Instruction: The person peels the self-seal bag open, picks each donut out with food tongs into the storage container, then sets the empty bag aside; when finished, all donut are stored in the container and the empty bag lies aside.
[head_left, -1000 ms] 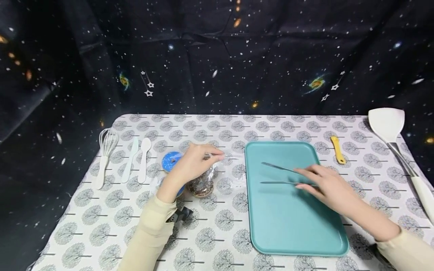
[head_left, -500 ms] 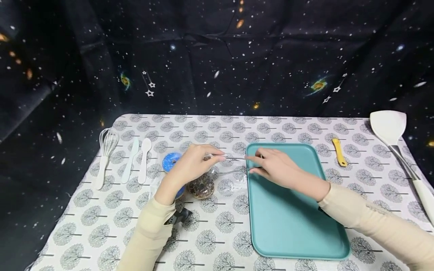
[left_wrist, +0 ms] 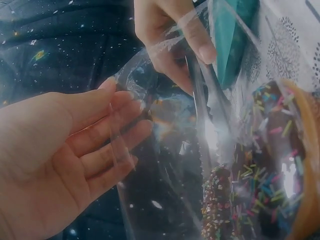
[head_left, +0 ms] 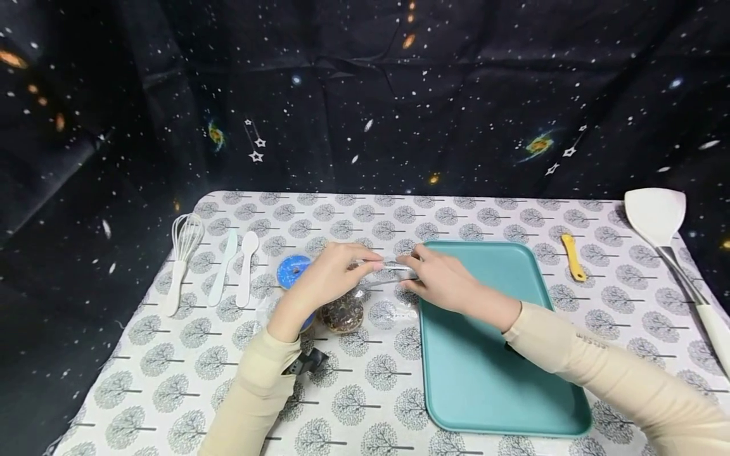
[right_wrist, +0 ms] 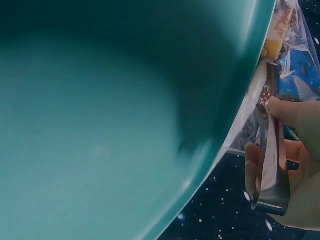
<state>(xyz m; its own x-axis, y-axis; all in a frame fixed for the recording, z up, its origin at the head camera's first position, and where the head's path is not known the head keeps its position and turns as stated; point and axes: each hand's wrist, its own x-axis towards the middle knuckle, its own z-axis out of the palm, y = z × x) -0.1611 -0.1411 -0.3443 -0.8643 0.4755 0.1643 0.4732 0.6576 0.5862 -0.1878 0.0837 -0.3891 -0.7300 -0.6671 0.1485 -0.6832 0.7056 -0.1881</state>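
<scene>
My left hand (head_left: 325,272) pinches the edge of a clear plastic bag (left_wrist: 175,175) and holds its mouth up. In the bag lie doughnuts: a blue-iced one (head_left: 291,271), and a chocolate one (head_left: 342,313) with coloured sprinkles. Part of the blue icing is hidden behind my left wrist. My right hand (head_left: 445,278) grips metal tongs (right_wrist: 272,170) over the left edge of the teal tray (head_left: 502,373). In the left wrist view their serrated arms reach into the bag, tips at a sprinkled doughnut (left_wrist: 216,207).
A white whisk (head_left: 181,259), a pale plastic knife (head_left: 222,269) and a white spoon (head_left: 246,269) lie at the left of the table. A yellow handled piece (head_left: 572,258) is right of the tray, and a large white spatula (head_left: 656,218) lies at the far right.
My right hand has carried the tongs leftward from over the tray to the bag's mouth, and their arms have drawn closer together. The left hand has stayed at the bag.
</scene>
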